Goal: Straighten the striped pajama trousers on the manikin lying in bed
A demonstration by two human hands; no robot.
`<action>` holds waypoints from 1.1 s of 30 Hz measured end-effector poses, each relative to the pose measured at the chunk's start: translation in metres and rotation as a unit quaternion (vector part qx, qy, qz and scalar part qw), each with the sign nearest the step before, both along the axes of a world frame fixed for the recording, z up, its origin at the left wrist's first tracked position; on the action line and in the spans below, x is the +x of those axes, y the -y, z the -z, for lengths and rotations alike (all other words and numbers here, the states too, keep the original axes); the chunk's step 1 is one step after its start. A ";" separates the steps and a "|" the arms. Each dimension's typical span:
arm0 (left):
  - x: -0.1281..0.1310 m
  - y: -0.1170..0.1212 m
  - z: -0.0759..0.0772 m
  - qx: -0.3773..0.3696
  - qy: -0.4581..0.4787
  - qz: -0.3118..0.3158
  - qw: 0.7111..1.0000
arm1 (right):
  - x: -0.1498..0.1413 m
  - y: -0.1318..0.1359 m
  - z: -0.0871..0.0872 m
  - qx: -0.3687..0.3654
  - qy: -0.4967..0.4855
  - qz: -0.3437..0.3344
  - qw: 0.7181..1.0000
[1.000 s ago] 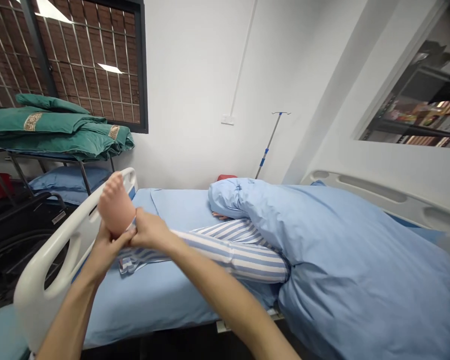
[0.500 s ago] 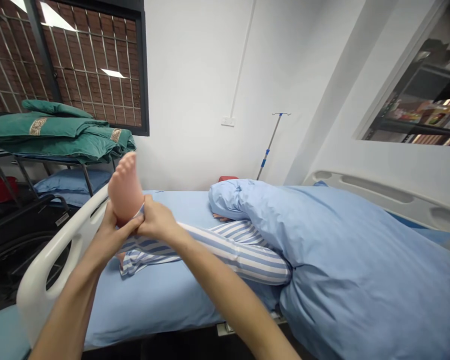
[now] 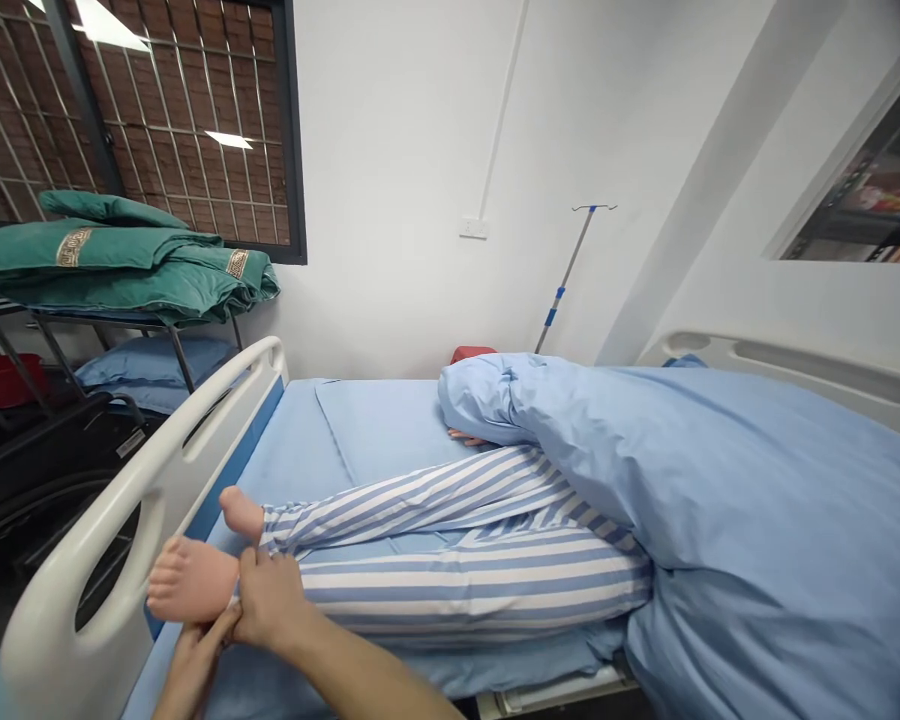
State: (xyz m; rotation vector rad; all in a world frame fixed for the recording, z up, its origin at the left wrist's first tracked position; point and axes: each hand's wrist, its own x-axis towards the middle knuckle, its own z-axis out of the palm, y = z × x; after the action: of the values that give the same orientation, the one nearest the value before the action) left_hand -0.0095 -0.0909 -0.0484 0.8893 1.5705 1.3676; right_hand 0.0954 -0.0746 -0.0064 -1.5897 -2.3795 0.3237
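Head view: left hand (image 3: 201, 655) and right hand (image 3: 274, 605) clasp the nearer bare, round-toed foot (image 3: 193, 580) at the ankle, beside blue-and-white striped cloth trousers (image 3: 457, 592).

Left hand (image 3: 197, 655), right hand (image 3: 274, 605): both bare, fingers (image 3: 249, 578) uncovered. Right forearm (image 3: 371, 668) slim, bare along all I can see from here, tapering toward the wrist. Left wrist (image 3: 181, 692) bare, only a short stretch visible. Nail detail too small to tell.
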 end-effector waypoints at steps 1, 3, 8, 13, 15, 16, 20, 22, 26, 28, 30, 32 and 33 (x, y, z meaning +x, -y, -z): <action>0.001 -0.008 0.009 -0.009 0.000 -0.022 1.000 | -0.003 0.000 0.014 -0.010 0.008 0.005 1.000; 0.003 -0.028 0.021 -0.027 -0.013 -0.077 0.997 | -0.007 0.000 0.039 -0.028 0.026 0.005 0.999; 0.007 -0.063 0.035 -0.093 -0.054 -0.199 0.974 | -0.010 -0.003 0.071 -0.042 0.042 0.002 0.998; -0.003 -0.021 0.065 -0.094 0.012 -0.026 0.995 | -0.009 -0.003 0.070 -0.041 0.045 0.005 0.998; -0.006 -0.003 0.076 -0.084 0.038 0.014 0.996 | -0.009 -0.002 0.068 -0.040 0.049 0.005 0.998; -0.007 0.003 0.080 -0.079 0.053 0.035 0.995 | -0.009 -0.002 0.068 -0.039 0.050 0.005 0.998; -0.009 0.006 0.088 -0.069 0.095 0.067 0.991 | -0.008 0.000 0.067 -0.043 0.056 -0.004 0.997; -0.008 0.004 0.088 -0.065 0.099 0.066 0.991 | -0.005 0.003 0.065 -0.026 0.052 -0.010 0.998; -0.008 0.006 0.081 -0.065 0.069 0.064 0.993 | 0.015 0.017 0.053 0.050 0.025 -0.015 0.998; -0.008 0.009 0.076 -0.070 0.047 0.055 0.995 | 0.035 0.026 0.045 0.072 0.012 -0.016 0.997; -0.008 0.012 0.072 -0.059 0.036 0.050 0.996 | 0.060 0.036 0.039 0.078 0.003 -0.005 0.997; -0.008 0.014 0.069 -0.041 0.039 0.053 0.997 | 0.087 0.046 0.036 0.075 0.000 0.023 0.997; -0.008 0.015 0.068 -0.037 0.042 0.056 0.997 | 0.101 0.051 0.035 0.075 0.001 0.039 0.996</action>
State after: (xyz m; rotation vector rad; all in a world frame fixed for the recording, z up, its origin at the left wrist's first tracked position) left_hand -0.0171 -0.1060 -0.1164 0.8499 1.4756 1.2449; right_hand 0.1963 -0.1256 -0.0417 -1.6090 -2.2779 0.1244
